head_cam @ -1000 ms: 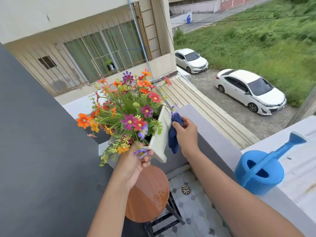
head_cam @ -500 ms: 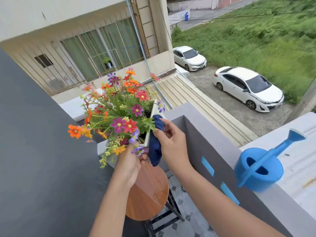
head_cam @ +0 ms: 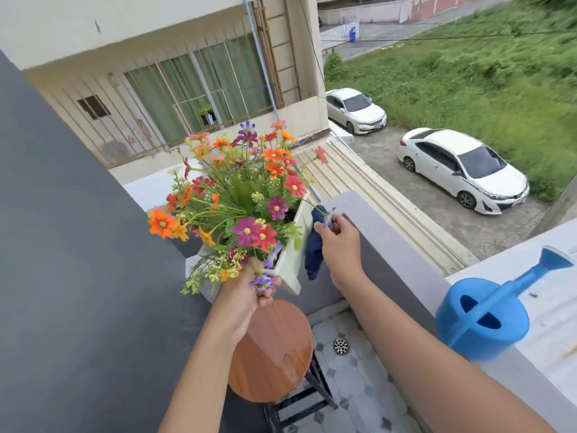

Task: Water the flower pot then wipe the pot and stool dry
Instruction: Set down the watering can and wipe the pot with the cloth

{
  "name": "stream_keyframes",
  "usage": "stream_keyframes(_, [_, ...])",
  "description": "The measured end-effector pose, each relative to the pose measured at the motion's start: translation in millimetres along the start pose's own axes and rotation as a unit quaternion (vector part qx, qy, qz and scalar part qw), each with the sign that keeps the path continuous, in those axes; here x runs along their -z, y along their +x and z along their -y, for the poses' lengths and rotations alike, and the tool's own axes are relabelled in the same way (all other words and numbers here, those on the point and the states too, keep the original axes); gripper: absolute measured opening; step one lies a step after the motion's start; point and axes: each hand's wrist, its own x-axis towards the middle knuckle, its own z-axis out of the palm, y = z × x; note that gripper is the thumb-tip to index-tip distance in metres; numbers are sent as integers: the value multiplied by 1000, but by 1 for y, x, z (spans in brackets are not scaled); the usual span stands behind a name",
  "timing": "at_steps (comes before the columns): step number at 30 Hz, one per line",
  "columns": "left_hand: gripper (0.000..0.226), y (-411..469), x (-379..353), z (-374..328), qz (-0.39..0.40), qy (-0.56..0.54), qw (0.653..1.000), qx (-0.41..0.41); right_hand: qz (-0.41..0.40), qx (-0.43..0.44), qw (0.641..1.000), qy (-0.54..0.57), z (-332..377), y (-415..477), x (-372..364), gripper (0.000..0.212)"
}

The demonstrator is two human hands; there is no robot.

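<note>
A white rectangular flower pot (head_cam: pixel 288 259) full of orange, pink and purple flowers (head_cam: pixel 243 198) is lifted clear above the round wooden stool (head_cam: pixel 274 351). My left hand (head_cam: pixel 246 295) grips the pot's near corner from below. My right hand (head_cam: pixel 338 245) holds a dark blue cloth (head_cam: pixel 313 248) against the pot's right side wall. Wet streaks and drops show on the stool's seat. The blue watering can (head_cam: pixel 484 317) stands on the balcony wall to my right.
A dark grey wall (head_cam: pixel 78 245) closes off the left side. The grey balcony parapet (head_cam: pixel 390 239) runs along the right, with a drop to parked cars beyond. A floor drain (head_cam: pixel 341 345) sits in the tiled floor by the stool's black legs.
My right hand has slid the cloth back up along the pot's right side after a downward stroke. The pot stays lifted in my left hand and shifted slightly.
</note>
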Motion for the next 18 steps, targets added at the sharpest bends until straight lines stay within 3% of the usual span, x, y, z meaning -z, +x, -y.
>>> stream_keyframes(2, [31,3,2,0,-14,26,1000,-5,-4,18,999,31,9,-2,-3,6])
stream_keyframes(5, [28,7,2,2,-24,12,1000,0,14,45,996,70,21,-13,-11,28])
stream_keyframes(8, [25,12,1,0,-12,-79,997,8,46,87,994,42,17,-43,-19,29])
stream_keyframes(11, [23,17,3,-3,-12,-98,995,1,82,116,990,9,-1,-75,-21,34])
stream_keyframes(18, [23,19,10,-1,-30,-76,997,3,104,57,993,-7,-25,-90,-18,33])
